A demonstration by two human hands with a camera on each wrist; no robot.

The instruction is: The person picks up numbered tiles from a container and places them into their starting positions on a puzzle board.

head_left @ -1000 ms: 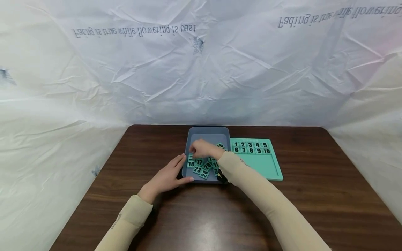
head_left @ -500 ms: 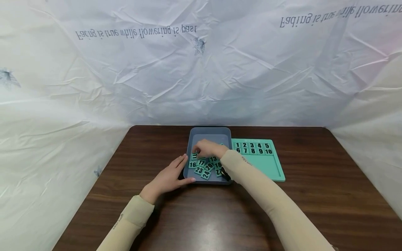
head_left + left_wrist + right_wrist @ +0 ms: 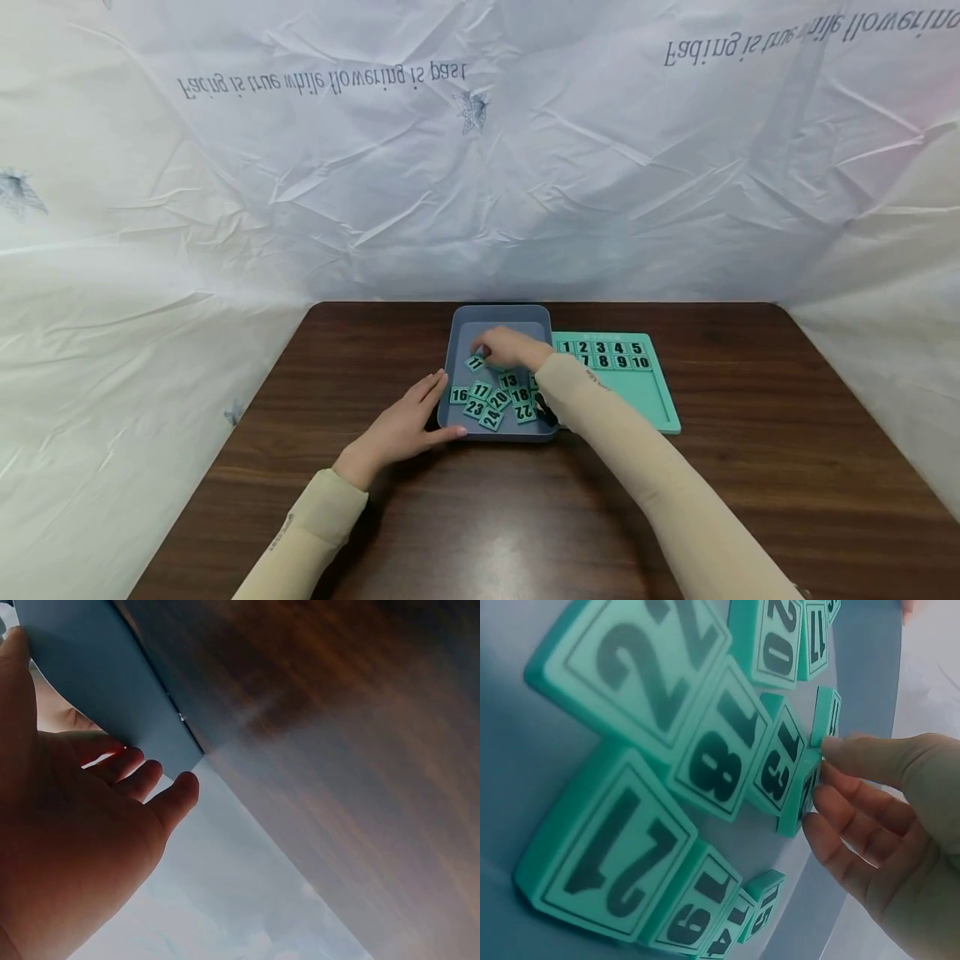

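Right hand (image 3: 508, 347) touches tile 11 (image 3: 474, 362), askew in the tray (image 3: 501, 313) stretching lengthwise forward.

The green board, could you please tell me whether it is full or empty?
Partly filled: the green board has numbered tiles in its upper rows, while its visible lower part is bare. A sleeve hides the rest.

From above, the head view looks forward and down across the worktop (image 3: 750, 467) to its far edge; close in, the left-wrist view faces the tray (image 3: 97, 667), the right-wrist view the numbered tiles (image 3: 724, 739), also in head view.
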